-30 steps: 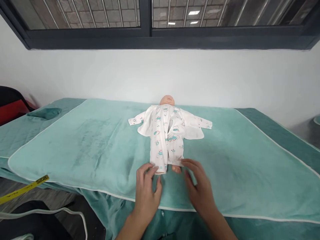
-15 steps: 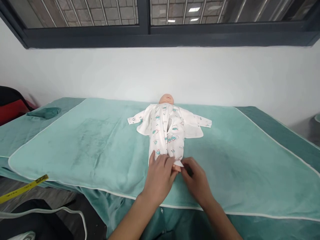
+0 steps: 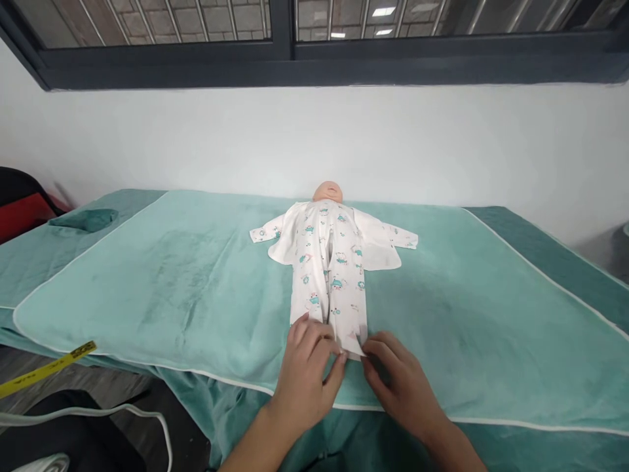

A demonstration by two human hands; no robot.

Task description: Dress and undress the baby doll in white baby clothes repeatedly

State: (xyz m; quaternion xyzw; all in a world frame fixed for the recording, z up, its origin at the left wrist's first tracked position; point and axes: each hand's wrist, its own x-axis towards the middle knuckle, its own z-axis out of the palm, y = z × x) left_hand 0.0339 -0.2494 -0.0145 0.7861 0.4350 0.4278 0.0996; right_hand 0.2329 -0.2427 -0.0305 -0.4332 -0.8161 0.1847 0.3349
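A baby doll (image 3: 327, 191) lies on its back, its head by the wall. White baby trousers (image 3: 339, 283) with a teal and pink print cover its front and legs. Beneath them a white baby shirt (image 3: 379, 246) is spread with both sleeves out to the sides. My left hand (image 3: 310, 370) pinches the inner side of the hem of the trouser leg at right. At the outer corner of that same hem, my right hand (image 3: 403, 380) has thumb and forefinger closed on the cloth. The doll's feet are hidden.
A light green plush mat (image 3: 206, 275) with white piping covers the bed. Behind it stand a white wall (image 3: 196, 141) and a dark window frame (image 3: 295, 62). At lower left are yellow tape (image 3: 49, 370), a white cable (image 3: 98, 412) and a dark bag (image 3: 78, 442).
Both hands have moved toward me, drawing the trouser leg out longer and flatter. The doll's foot that showed at the hem is now covered.
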